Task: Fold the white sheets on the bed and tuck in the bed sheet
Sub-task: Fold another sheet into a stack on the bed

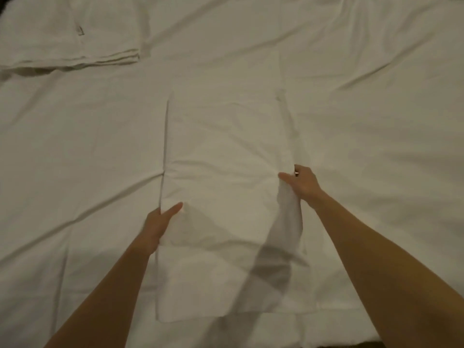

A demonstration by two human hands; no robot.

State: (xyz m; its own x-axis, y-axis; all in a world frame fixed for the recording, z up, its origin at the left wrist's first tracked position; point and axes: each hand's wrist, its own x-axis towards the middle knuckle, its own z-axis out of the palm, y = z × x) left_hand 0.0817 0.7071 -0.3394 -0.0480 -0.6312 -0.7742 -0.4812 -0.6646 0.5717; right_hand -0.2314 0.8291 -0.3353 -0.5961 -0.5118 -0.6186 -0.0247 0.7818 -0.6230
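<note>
On the bed, both hands pinch a half-folded sheet: the left hand at its left edge, the right hand lifting its right edge. A folded pile lies far left. More folding and the tucking apparently remain.

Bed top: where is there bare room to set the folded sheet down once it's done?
Free: bed sheet right of the long sheet, and the stretch between it and the folded stack far left. Crowded: the middle, where the left hand and right hand grip the sheet's edges, and the far left corner under the stack.
</note>
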